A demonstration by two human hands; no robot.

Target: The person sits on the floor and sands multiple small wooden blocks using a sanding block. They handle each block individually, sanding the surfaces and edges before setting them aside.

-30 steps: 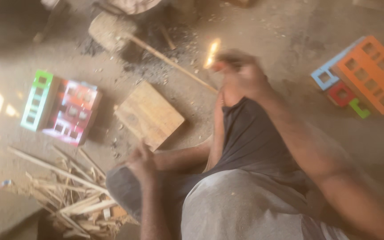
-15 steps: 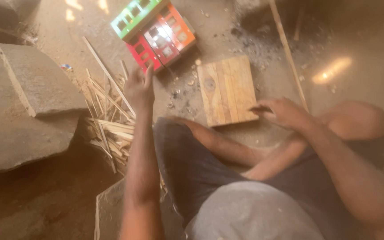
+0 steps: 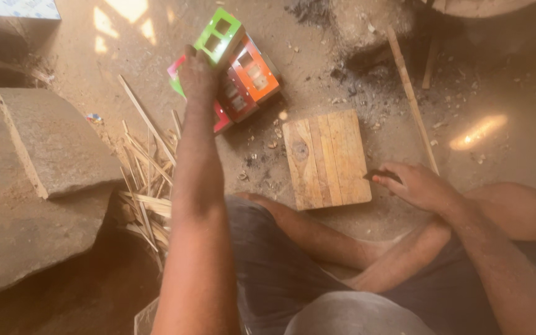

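My left hand [image 3: 198, 77] reaches forward and grips a small colourful model house [image 3: 243, 71] with green, orange and red walls, which rests tilted on the dirt floor. A square wooden board [image 3: 327, 158] lies on the ground in front of my crossed legs. My right hand [image 3: 417, 185] rests by the board's right edge, its fingers closed around a small dark object [image 3: 381, 175] that I cannot identify.
A pile of thin split sticks [image 3: 147, 180] lies at the left of my legs. A large flat stone slab [image 3: 44, 149] sits further left. A long thin stick [image 3: 412, 99] lies beyond the board, near ash and debris [image 3: 367, 80].
My left hand has stretched forward from near the sticks and taken hold of the model house. The right hand has come down beside the board. The view has shifted slightly.
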